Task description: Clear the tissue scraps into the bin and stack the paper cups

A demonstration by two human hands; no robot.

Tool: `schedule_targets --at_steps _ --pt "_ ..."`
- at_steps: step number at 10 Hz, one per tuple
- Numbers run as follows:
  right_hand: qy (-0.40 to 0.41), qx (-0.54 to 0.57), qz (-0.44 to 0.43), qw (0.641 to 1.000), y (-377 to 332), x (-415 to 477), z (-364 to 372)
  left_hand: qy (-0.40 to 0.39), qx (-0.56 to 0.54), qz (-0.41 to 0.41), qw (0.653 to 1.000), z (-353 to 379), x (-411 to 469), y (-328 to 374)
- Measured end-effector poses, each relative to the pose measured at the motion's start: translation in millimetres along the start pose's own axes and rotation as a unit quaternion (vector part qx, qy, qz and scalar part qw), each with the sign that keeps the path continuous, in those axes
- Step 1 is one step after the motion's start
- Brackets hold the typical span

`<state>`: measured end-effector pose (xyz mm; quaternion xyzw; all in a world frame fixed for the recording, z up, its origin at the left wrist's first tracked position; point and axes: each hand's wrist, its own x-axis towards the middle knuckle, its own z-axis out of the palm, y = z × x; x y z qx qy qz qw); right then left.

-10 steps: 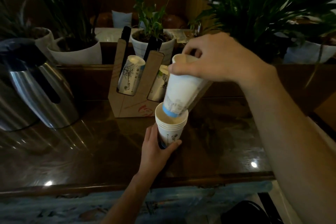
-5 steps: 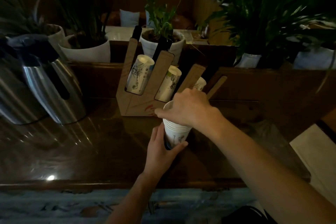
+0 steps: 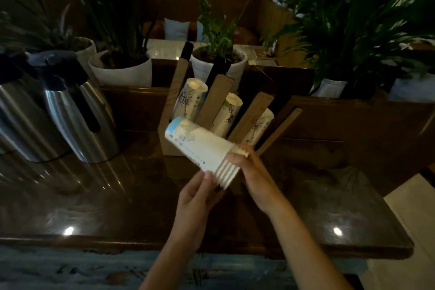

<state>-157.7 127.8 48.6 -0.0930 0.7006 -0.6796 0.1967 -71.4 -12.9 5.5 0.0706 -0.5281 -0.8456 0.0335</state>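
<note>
A stack of white paper cups (image 3: 202, 148) with a blue-banded base is held above the dark table, tipped on its side with the base pointing up and left. My left hand (image 3: 197, 198) grips the rim end from below. My right hand (image 3: 254, 176) holds the rims from the right. Behind it stands a cardboard cup holder (image 3: 215, 103) with three slanted slots, each holding more cups (image 3: 190, 99). No tissue scraps or bin show in this view.
Two steel thermos jugs (image 3: 77, 110) stand at the left of the glossy brown table (image 3: 94, 207). White plant pots (image 3: 124, 73) and leafy plants line a wooden ledge behind. The table's front edge runs near my wrists; a pale floor shows at right.
My right hand pushed a cup down into the upright stack. Both hands then lifted the stack off the table and tipped it sideways.
</note>
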Motion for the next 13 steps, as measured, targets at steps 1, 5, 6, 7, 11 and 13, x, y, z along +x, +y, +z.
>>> schedule_targets --at_steps 1,5,6,7,11,13 --pt "0.0 -0.036 -0.01 0.999 7 -4 11 -0.016 0.059 0.06 0.996 -3 2 17" --pt "0.158 0.178 -0.313 0.92 -135 52 -2 -0.004 0.42 0.353 0.836 10 60 161" --pt "0.21 0.24 -0.335 0.887 -167 74 -14 0.023 0.429 0.327 0.842 -5 72 162" --pt "0.248 0.165 -0.376 0.877 -189 99 -16 0.013 0.509 0.234 0.828 -40 69 123" --pt "0.072 -0.521 -0.271 0.806 -151 143 27 0.033 0.772 -0.065 0.632 -113 75 3" --pt "0.075 -0.505 -0.336 0.791 -165 100 20 0.026 0.784 -0.053 0.618 -116 71 -2"
